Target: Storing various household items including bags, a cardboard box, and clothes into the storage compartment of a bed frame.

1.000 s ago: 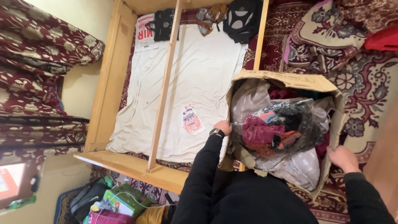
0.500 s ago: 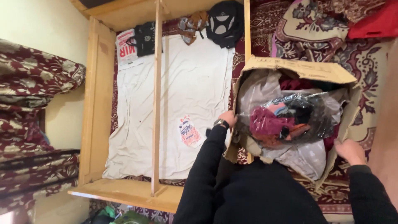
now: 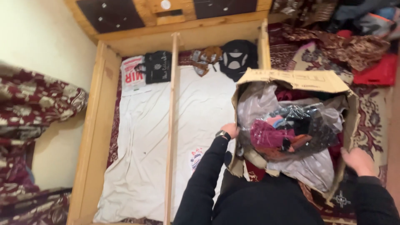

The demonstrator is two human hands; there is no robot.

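Note:
A worn cardboard box (image 3: 291,79) full of clothes in clear plastic bags (image 3: 291,129) is held up in front of me. My left hand (image 3: 230,130) grips the box's left wall, with a dark watch on that wrist. On the box's right wall rests my right hand (image 3: 357,161), near its lower corner. Both arms wear black sleeves. The box hangs over the right side of an open wooden bed frame (image 3: 98,125), above the white sheet (image 3: 146,141) that lines its base.
A wooden slat (image 3: 171,125) runs down the middle of the frame. Dark bags and clothes (image 3: 233,58) lie at the far end. Patterned red blankets (image 3: 37,104) lie at the left; a patterned carpet and piled clothes (image 3: 366,46) are at the right.
The view has tilted up, showing the headboard end of the frame. The box stays in both hands and sits a little lower in the picture.

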